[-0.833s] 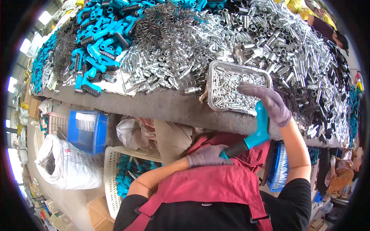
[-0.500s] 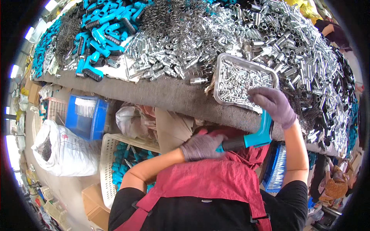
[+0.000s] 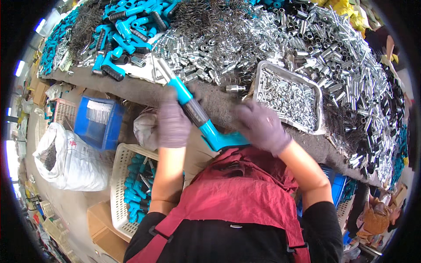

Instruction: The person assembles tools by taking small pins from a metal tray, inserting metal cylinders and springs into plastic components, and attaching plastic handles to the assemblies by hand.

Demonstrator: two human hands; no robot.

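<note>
A teal L-shaped tool body [image 3: 213, 135] with a black ribbed grip and a bright metal rod at its far end lies slantwise in front of my red apron. My left hand [image 3: 172, 120], gloved in grey and smeared by motion, is wrapped round its upper part. By the bent teal end is my gloved right hand [image 3: 259, 125], its fingers curled together. What those fingers hold, if anything, is hidden. Just beyond the right hand, a metal tray [image 3: 319, 105] full of small silvery parts rests at the bench edge.
Heaps of teal handles [image 3: 125, 33], springs [image 3: 210, 17] and metal tubes [image 3: 324, 52] cover the bench. Below its padded edge [image 3: 131, 94] stand a blue bin [image 3: 94, 136], a white sack [image 3: 72, 164] and a cream basket [image 3: 115, 193] of teal tools. Another person's arm [image 3: 389, 46] shows far right.
My right hand has left the tray and come toward my middle. My left hand has risen and swung the tool so its rod end points up and left.
</note>
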